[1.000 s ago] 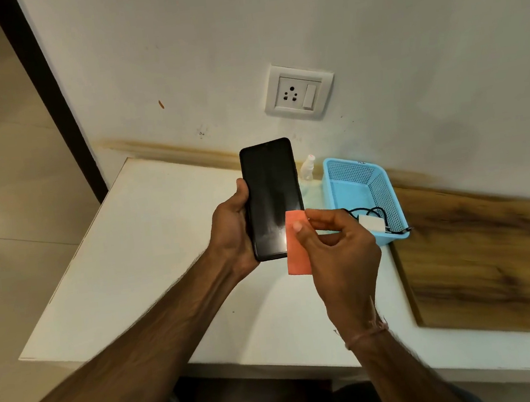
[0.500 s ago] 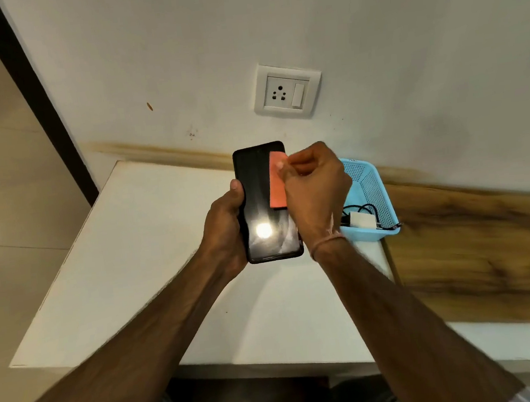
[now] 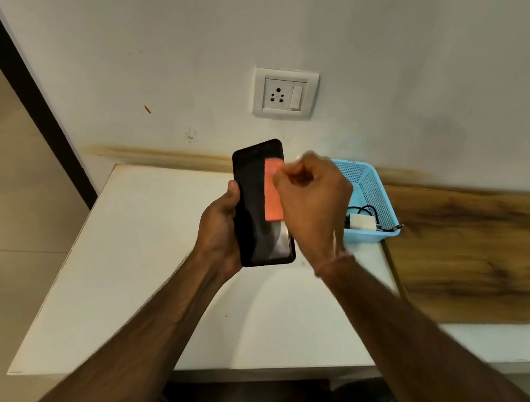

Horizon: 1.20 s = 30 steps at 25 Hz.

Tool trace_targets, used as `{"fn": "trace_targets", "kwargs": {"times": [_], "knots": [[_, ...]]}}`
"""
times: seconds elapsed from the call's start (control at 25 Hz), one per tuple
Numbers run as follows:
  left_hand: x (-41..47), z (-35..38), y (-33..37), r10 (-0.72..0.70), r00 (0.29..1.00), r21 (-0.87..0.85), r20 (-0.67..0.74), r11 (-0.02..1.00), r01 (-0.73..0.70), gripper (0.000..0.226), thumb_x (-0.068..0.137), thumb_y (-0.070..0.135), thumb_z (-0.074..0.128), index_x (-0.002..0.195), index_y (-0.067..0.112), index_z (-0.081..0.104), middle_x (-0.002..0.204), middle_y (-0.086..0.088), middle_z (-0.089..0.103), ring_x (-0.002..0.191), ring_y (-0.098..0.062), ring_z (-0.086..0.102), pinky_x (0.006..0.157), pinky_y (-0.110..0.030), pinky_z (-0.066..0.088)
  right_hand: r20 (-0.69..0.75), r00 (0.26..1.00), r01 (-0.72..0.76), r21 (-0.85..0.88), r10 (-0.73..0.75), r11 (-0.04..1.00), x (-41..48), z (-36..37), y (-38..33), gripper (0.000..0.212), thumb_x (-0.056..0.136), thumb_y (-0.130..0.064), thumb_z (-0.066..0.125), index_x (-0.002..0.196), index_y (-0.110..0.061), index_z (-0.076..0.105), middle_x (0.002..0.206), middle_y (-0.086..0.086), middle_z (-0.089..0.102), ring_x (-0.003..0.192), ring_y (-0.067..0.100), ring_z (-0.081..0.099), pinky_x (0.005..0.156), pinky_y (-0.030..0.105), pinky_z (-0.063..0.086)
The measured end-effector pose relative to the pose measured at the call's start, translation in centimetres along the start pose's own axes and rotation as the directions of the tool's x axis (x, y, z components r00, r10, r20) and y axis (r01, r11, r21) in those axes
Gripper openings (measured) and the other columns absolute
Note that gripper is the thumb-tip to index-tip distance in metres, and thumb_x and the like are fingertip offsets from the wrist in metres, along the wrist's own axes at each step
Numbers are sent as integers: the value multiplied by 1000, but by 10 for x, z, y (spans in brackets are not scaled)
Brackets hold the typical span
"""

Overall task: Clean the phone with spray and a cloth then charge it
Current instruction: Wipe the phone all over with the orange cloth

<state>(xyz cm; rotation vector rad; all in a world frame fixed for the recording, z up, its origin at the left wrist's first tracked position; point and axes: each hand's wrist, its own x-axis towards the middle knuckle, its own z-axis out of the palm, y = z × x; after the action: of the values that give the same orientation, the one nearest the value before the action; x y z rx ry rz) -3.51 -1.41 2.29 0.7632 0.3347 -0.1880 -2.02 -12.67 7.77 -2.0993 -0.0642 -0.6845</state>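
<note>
Phone [image 3: 251,208] held over table [image 3: 133,263] near its back edge, left hand [image 3: 220,235] gripping its left side, fingers hidden behind it. Right hand [image 3: 313,202] blurred, pinching orange cloth [image 3: 272,193] on screen; covers left side of basket [image 3: 373,189].

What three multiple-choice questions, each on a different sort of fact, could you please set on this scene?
1. Where is the charger?
A. in a drawer
B. in the blue basket
C. on a chair

2. What colour is the cloth?
A. orange
B. green
C. white

3. What is the left hand doing?
A. lying flat and empty
B. holding a bottle
C. gripping the phone

Answers:
1 B: its white block and black cable lie inside the basket.
2 A: the right hand pinches an orange cloth against the screen.
3 C: its thumb curls over the phone's left edge.
</note>
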Motion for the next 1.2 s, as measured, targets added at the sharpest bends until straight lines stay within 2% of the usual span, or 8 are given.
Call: {"fn": "trace_targets", "kwargs": {"times": [0.12,0.28,0.48,0.56,0.68,0.84,1.04,1.2], "knots": [[0,1,-4,-12,1000,-43,6,999,12,45,103,43,43,115,8,67,101,-16,76,82,-32,75,62,-39,61,10,999,-51,-10,51,999,36,18,-9,13,81,-19,71,72,-12,65,74,4,67,72,19,62,71,39,52],[0,0,-9,-25,998,-6,-53,1000,24,46,103,45,44,117,9,67,106,-16,75,86,-32,74,67,-40,61,7,994,-111,9,111,994,1,7,9,17,81,-18,72,70,-9,62,69,5,64,68,19,60,67,37,50],[4,-1,-10,29,996,114,-88,993,-19,49,101,47,46,120,7,66,112,-17,73,94,-34,71,83,-44,59,38,996,-80,7,80,997,-69,-26,29,27,80,-21,77,69,-21,53,70,-3,58,76,-3,56,58,5,41],[5,-1,-9,61,996,153,-67,987,-50,48,101,47,46,119,8,67,109,-16,73,94,-32,71,83,-43,59,34,998,-53,25,52,998,-58,-24,25,26,80,-22,77,68,-16,55,70,-1,58,73,5,56,60,14,45],[5,2,-11,55,998,141,-13,989,-52,44,102,45,45,112,10,70,102,-13,76,88,-29,74,71,-37,60,-22,997,-75,52,76,996,-2,-6,13,22,81,-18,73,66,-11,59,66,0,60,64,13,57,64,29,49],[3,4,-15,36,999,124,-14,992,-34,43,102,42,46,108,7,71,100,-16,76,84,-29,75,65,-36,61,-45,984,-170,61,173,984,45,12,11,19,82,-18,70,68,-16,58,62,-10,55,62,7,53,62,24,42],[1,6,-19,21,998,124,-62,992,-13,46,102,44,46,115,6,68,100,-16,76,83,-30,74,66,-37,60,-6,989,-147,77,148,986,-16,-8,32,21,84,-24,73,73,-13,58,73,1,62,70,12,58,67,29,50],[5,2,-14,53,995,150,-85,988,-40,46,101,45,47,115,5,67,100,-15,75,85,-31,73,74,-40,62,70,983,-170,4,169,986,-94,-33,40,32,81,-29,76,68,-35,47,74,-15,54,80,-1,57,57,4,42]]}}
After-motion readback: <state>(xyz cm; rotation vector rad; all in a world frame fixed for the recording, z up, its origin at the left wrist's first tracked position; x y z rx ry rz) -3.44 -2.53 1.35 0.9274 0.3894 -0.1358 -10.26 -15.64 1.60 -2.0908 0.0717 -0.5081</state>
